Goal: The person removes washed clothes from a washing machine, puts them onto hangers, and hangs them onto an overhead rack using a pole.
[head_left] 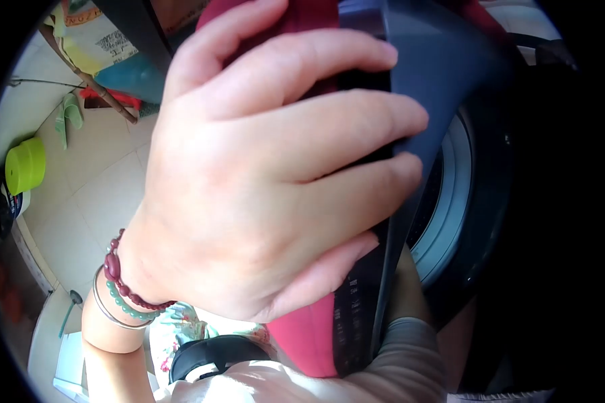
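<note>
My left hand [282, 148], seen from its back, lies across the black strip [353, 322] with small pale markings that looks like a washing machine's control panel. Its fingers are apart and slightly bent, with the tips at the edge of the dark blue front [423, 74]. A red cover [309, 336] shows above and below the hand. Bead bracelets [131, 295] and a thin bangle circle the wrist. My right forearm [407, 289], in a greyish sleeve [410, 356], passes behind the panel edge; the right hand is hidden. A round door ring [444, 221] shows beyond it.
Light floor tiles [107, 188] lie at left, with a lime-green container [25, 166] and pale green slippers [68, 117]. Printed bags [104, 40] and a brown stick [91, 80] are at upper left. The right side is very dark.
</note>
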`<state>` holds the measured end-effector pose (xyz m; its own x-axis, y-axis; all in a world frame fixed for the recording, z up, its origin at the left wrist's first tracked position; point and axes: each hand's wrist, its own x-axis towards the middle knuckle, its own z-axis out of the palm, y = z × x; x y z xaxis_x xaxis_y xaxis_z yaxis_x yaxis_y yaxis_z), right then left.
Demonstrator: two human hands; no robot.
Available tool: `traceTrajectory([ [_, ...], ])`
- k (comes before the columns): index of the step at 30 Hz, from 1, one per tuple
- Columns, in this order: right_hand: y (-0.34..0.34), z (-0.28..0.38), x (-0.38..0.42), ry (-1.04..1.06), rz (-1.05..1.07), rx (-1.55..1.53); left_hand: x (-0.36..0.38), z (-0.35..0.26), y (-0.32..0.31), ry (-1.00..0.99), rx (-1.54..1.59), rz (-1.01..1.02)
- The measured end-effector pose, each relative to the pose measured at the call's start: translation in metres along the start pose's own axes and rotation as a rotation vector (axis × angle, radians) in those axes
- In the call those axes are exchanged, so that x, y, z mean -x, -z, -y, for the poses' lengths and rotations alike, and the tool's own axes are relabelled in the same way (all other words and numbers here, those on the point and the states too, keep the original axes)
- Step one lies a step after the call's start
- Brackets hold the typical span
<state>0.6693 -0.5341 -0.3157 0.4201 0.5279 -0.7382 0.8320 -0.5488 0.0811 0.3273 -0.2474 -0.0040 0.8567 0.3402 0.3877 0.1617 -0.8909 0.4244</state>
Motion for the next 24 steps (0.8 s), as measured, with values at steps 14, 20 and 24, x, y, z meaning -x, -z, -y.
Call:
traceTrajectory([
  [14,-0.051,-0.041,-0.059,-0.061,-0.073,-0.037,0.004,-0.008,-0.014,0.006,0.009,0.001],
  [20,-0.073,-0.049,-0.074,-0.079,-0.102,-0.061,0.004,-0.009,-0.012,0.028,-0.018,0.024],
  [24,-0.092,-0.060,-0.086,-0.075,-0.144,-0.069,0.000,-0.010,-0.009,0.040,-0.046,0.092],
])
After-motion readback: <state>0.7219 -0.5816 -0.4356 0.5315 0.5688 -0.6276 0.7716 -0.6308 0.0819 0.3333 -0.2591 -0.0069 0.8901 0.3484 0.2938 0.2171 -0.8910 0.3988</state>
